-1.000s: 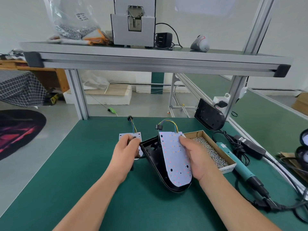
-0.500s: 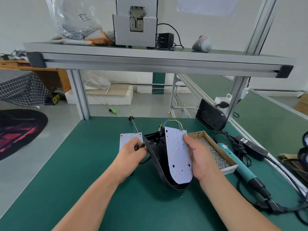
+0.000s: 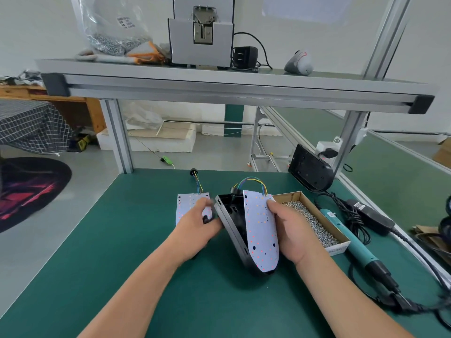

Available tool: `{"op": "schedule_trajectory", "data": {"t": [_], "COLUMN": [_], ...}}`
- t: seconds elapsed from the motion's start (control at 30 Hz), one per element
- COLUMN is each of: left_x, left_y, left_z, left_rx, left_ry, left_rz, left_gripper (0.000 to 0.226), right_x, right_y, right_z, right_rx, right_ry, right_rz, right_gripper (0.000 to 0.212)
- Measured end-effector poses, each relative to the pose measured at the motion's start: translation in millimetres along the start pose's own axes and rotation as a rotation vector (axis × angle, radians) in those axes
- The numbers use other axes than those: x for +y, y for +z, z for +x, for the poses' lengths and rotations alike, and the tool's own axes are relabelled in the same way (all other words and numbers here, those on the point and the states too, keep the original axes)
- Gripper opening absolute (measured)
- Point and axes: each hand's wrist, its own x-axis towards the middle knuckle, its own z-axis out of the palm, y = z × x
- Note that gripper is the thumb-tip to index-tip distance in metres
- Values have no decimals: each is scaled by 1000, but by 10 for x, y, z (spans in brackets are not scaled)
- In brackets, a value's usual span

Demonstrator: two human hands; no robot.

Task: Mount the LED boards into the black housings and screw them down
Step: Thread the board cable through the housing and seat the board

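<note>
Right hand (image 3: 296, 234) grips a board (image 3: 261, 230) tilted over the housing (image 3: 230, 223); left hand (image 3: 195, 230) pinches the housing's edge. Board unseated, no screws in; another board (image 3: 188, 203) waits beyond the left hand.

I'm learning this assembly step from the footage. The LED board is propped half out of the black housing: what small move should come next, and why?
Probably lower the LED board flat into the black housing. The right hand holds the board tilted on edge, and the left hand steadies the housing's side. No screw can go in until it seats; the screwdriver lies untouched.
</note>
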Motion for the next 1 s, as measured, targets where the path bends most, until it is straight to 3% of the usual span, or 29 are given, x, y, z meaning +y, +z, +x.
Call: {"op": "schedule_trajectory", "data": {"t": [0.07, 0.3, 0.43, 0.5, 0.67, 0.87, 1.0], "left_x": [-24, -125, -137, -138, -173, -156, -146], "left_y": [-17, -167, -278, -288, -345, -352, -316], "left_z": [10, 23, 2, -6, 14, -17, -37], "left_rx": [-51, -48, -82, -83, 1, -1, -6], "left_ry": [34, 54, 98, 130, 137, 155, 183], "left_rz": [46, 127, 187, 188, 166, 76, -4], "left_gripper": [45, 47, 43, 38, 34, 23, 25], "right_x": [0, -46, -92, -124, -186, -45, 13], "right_y": [8, -101, -57, -11, 61, 333, 616], "right_z": [-2, 29, -10, -43, -82, -36, -104], "right_rx": [-9, 15, 88, 93, 56, 76, 117], "right_ry": [-3, -189, -298, -325, -410, -555, -702], "right_rz": [-5, -174, -491, -580, -937, -1222, -1249], "right_gripper": [33, 16, 45, 50, 22, 25, 64]}}
